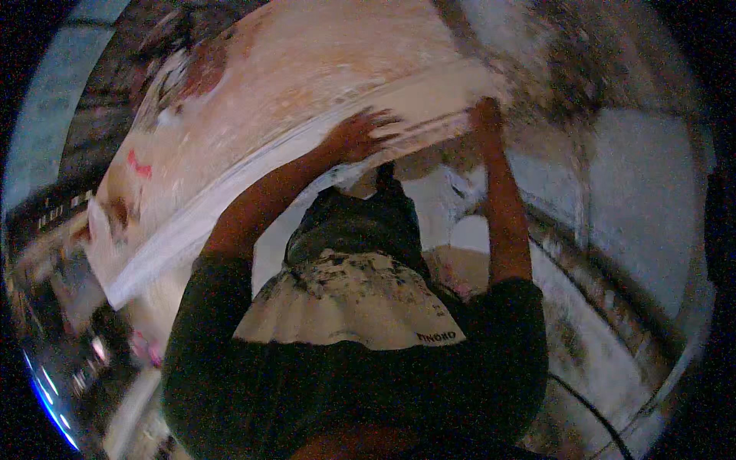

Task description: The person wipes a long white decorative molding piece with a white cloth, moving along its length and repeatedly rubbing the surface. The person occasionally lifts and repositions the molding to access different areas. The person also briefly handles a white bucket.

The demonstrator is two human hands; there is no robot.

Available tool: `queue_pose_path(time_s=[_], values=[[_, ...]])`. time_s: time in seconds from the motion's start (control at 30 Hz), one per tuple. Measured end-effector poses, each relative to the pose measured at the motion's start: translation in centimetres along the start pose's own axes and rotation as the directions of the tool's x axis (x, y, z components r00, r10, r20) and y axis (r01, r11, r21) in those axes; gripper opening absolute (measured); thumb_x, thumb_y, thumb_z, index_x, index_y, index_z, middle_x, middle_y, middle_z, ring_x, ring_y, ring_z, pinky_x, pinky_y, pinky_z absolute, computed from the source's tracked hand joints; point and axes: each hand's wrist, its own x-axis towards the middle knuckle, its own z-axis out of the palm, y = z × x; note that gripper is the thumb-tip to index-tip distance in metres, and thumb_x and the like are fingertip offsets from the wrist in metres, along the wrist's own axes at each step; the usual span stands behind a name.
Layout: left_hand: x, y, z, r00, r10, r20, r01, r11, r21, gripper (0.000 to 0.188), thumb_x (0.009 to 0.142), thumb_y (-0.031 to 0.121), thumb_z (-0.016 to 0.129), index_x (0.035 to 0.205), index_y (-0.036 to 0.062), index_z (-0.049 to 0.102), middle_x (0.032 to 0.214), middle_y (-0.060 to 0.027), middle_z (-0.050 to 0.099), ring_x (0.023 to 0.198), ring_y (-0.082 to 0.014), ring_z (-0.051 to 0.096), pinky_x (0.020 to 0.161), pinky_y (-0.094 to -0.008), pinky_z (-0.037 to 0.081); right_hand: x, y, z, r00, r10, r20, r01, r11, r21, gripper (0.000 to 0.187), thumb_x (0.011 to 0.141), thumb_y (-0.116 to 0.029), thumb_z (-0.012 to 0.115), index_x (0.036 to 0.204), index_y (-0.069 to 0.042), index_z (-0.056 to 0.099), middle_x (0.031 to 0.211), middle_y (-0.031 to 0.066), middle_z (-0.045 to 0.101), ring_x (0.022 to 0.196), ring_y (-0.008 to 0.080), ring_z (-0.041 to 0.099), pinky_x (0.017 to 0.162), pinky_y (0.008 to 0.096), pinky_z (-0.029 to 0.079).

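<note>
Lying beneath the wide-spread fingers of your left hand [354,138], the long pale strip [218,195] slants from their near left toward your right hand [485,119], whose blurred grip cannot be determined.

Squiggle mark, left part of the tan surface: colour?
Pinkish red; the mark shows in the head view.

A pale, streaked worktop [253,84] bears a long white strip [192,220] along one edge.
</note>
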Motion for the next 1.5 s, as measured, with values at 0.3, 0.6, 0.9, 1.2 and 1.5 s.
queue_pose_path(time_s=[0.3, 0.6, 0.9, 1.2, 1.5], values=[[3.0, -0.5, 2.0, 0.930, -0.158, -0.333, 0.125, 0.985, -0.118, 0.039, 0.088, 0.042, 0.043, 0.123, 0.0256, 0.051, 0.140, -0.0026, 0.031, 0.131, -0.0301, 0.022, 0.107, -0.0425, 0.022, -0.1, -2.9, -2.6, 0.932, -0.174, 0.317, 0.250, 0.944, -0.216, 0.040, 0.076, -0.034, 0.060, 0.095, 0.002, 0.060, 0.098, 0.0203, 0.058, 0.092, 0.0337, 0.057, 0.080, 0.0442, 0.047], [-16.6, 5.9, -3.6, 0.554, -0.818, -0.158, 0.824, 0.565, -0.037, 0.044, 0.090, 0.034, 0.042, 0.123, 0.0057, 0.047, 0.143, -0.0099, 0.023, 0.129, -0.0369, 0.021, 0.105, -0.0478, 0.021, -0.5, -21.1, -19.7, 0.396, -0.875, 0.278, 0.870, 0.455, 0.189, 0.042, 0.084, -0.030, 0.047, 0.106, 0.005, 0.053, 0.109, 0.0226, 0.054, 0.096, 0.0375, 0.055, 0.082, 0.0448, 0.045], [-24.7, 13.6, -4.6, -0.315, -0.904, -0.289, 0.769, -0.065, -0.635, 0.051, 0.095, 0.037, 0.028, 0.137, 0.0080, 0.028, 0.146, -0.0083, 0.017, 0.135, -0.0340, 0.005, 0.108, -0.0451, 0.003, 2.6, -34.3, -25.1, -0.142, -0.971, 0.191, 0.985, -0.121, 0.122, 0.031, 0.077, -0.023, 0.050, 0.092, 0.003, 0.058, 0.107, 0.0206, 0.055, 0.094, 0.0343, 0.057, 0.080, 0.0463, 0.045], [-26.7, 17.3, -7.2, -0.406, -0.876, -0.258, 0.673, -0.096, -0.734, 0.050, 0.096, 0.036, 0.024, 0.138, 0.0084, 0.025, 0.147, -0.0116, 0.013, 0.135, -0.0334, 0.000, 0.108, -0.0448, 0.000, 0.9, -43.5, -33.1, -0.072, -0.976, 0.207, 0.994, -0.054, 0.093, 0.031, 0.073, -0.025, 0.055, 0.088, 0.003, 0.058, 0.100, 0.0214, 0.056, 0.090, 0.0355, 0.057, 0.077, 0.0453, 0.047], [-31.5, 18.8, -10.8, -0.504, -0.858, -0.098, 0.385, -0.122, -0.915, 0.054, 0.095, 0.041, 0.025, 0.141, 0.0137, 0.016, 0.144, -0.0164, 0.020, 0.134, -0.0336, 0.012, 0.108, -0.0402, 0.009, -0.2, -48.4, -35.6, -0.049, -0.974, 0.221, 0.992, -0.021, 0.127, 0.032, 0.075, -0.021, 0.049, 0.082, 0.009, 0.060, 0.097, 0.0296, 0.054, 0.090, 0.0417, 0.055, 0.082, 0.0458, 0.044]])
